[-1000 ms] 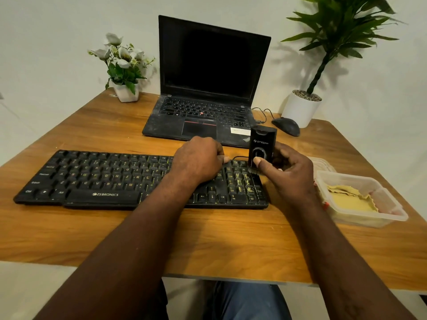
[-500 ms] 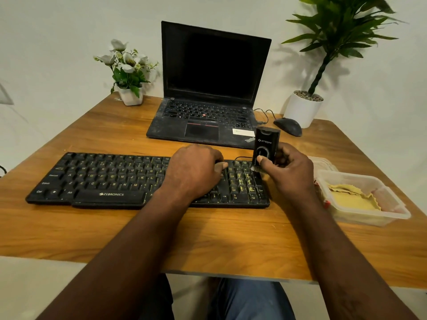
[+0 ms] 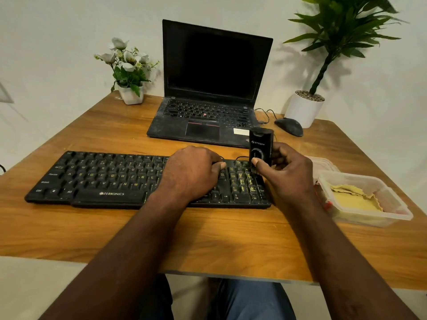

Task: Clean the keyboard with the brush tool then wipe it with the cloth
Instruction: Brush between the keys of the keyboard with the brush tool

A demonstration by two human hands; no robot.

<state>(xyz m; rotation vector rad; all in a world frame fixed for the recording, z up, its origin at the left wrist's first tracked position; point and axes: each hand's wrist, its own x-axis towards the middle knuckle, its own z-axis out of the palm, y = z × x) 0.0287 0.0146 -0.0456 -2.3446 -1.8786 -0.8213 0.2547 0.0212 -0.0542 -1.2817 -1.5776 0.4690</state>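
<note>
Nearest, both bare forearms reach over the front edge of the wooden worktop [image 3: 208, 239]. The black keyboard [image 3: 111, 179] lies across it, its right end beneath the two grips. The left grip [image 3: 194, 172] rests palm-down on the keys just left of the number pad, fingers loosely bent and clasping nothing. Just to its right, apart from it, the right grip [image 3: 288, 174] is closed round the brush tool [image 3: 261, 146], a small black block held upright. The thumb presses its front face and the other fingers wrap behind. The tool's lower end meets the top rows of the number pad; its bristles are too dark to make out. Right of the right grip, beside the wrist, a clear plastic container [image 3: 392, 215] holds the yellow cloth [image 3: 353, 197], crumpled inside. Beyond both grips stands an open laptop [image 3: 208, 112] with a dark screen. Beyond and right of the right grip lies a black mouse [image 3: 288, 127], and behind it a white pot [image 3: 303, 107] with a tall green plant. Far beyond the left grip, to its left, sits a small flower pot [image 3: 131, 95] of white blooms.
</note>
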